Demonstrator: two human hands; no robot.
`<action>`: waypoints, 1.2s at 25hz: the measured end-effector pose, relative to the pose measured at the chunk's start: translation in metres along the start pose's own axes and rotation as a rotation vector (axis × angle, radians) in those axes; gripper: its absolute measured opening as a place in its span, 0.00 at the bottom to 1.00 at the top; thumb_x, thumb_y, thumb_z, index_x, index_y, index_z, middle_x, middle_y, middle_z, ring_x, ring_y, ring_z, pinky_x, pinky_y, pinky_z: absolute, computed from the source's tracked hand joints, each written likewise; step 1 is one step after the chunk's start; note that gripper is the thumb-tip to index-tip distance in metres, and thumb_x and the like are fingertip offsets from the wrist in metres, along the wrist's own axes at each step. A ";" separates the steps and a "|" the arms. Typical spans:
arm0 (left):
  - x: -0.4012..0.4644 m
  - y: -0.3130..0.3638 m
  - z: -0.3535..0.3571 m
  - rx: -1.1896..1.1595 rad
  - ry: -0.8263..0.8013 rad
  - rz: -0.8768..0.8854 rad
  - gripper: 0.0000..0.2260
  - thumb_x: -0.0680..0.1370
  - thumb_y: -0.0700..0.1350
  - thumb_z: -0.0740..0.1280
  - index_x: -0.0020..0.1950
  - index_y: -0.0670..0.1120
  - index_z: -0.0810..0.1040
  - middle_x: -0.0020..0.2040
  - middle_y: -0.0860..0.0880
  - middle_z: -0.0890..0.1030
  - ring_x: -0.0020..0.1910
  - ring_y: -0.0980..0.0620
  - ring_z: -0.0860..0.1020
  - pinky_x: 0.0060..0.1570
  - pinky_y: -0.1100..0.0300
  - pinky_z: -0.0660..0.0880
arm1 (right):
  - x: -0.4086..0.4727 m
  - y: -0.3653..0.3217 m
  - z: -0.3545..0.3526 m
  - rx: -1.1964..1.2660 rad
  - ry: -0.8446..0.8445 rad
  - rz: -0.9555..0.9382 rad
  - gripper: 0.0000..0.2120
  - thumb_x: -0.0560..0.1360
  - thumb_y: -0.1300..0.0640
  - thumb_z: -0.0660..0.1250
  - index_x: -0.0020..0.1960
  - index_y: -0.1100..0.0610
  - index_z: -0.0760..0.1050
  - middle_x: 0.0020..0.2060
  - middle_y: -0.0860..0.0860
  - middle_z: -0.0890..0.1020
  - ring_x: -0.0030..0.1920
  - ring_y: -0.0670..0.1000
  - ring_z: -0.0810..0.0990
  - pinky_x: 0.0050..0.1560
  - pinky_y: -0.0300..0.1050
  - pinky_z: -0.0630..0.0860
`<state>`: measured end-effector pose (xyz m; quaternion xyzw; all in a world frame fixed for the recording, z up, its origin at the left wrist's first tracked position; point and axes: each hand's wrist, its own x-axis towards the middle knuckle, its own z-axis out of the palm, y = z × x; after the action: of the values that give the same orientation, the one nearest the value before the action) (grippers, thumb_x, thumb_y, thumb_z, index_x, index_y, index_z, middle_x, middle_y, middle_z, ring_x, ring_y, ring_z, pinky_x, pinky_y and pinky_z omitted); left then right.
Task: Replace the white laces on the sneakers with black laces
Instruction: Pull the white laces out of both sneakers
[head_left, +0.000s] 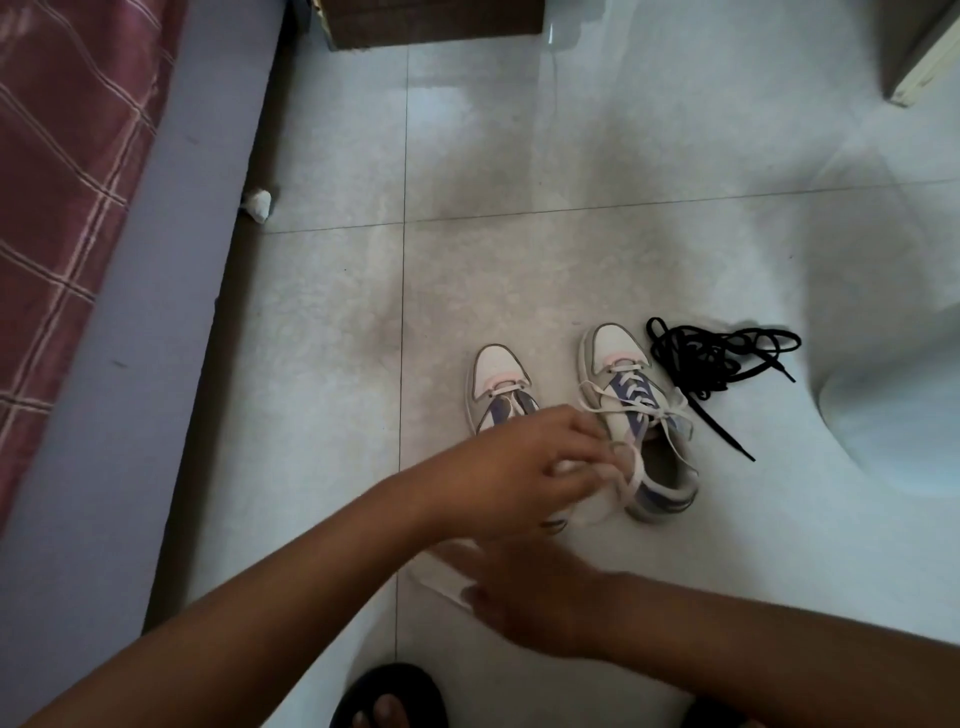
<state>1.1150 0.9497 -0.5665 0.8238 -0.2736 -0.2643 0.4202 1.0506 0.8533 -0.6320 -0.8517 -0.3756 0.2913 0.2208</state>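
White sneakers (631, 410), toes pointing away, upright

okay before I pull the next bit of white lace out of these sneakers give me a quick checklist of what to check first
1. Left hand holds the white lace over the left sneaker: ok.
2. Right hand has a grip on anything: cannot tell, blurred.
3. Right sneaker unlaced: not ok, its lace is still tied.
4. Black laces in reach beside the right sneaker: ok.
5. Black laces untangled: not ok, bunched in a pile.
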 end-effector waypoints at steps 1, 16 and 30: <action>0.003 -0.015 0.001 0.015 0.068 -0.092 0.11 0.80 0.46 0.63 0.59 0.47 0.80 0.55 0.50 0.77 0.54 0.59 0.74 0.52 0.71 0.67 | 0.002 0.015 -0.001 -0.091 -0.019 0.056 0.23 0.81 0.55 0.54 0.75 0.54 0.57 0.75 0.56 0.57 0.74 0.55 0.55 0.73 0.47 0.54; 0.018 -0.118 0.065 0.104 0.171 -0.777 0.23 0.74 0.50 0.67 0.65 0.44 0.63 0.58 0.43 0.76 0.54 0.43 0.77 0.51 0.52 0.75 | 0.002 0.117 -0.034 0.060 0.122 0.659 0.10 0.77 0.52 0.64 0.55 0.55 0.77 0.54 0.55 0.81 0.55 0.55 0.78 0.48 0.44 0.70; -0.013 -0.141 0.049 0.395 0.002 -0.784 0.14 0.77 0.54 0.62 0.57 0.46 0.70 0.51 0.47 0.77 0.43 0.50 0.74 0.41 0.59 0.69 | -0.042 0.123 -0.129 -0.360 -0.337 0.719 0.09 0.74 0.53 0.68 0.50 0.56 0.81 0.40 0.51 0.80 0.42 0.51 0.78 0.41 0.39 0.71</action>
<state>1.1053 1.0018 -0.7070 0.9302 0.0151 -0.3456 0.1227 1.1759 0.7244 -0.5965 -0.8938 -0.1306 0.4143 -0.1113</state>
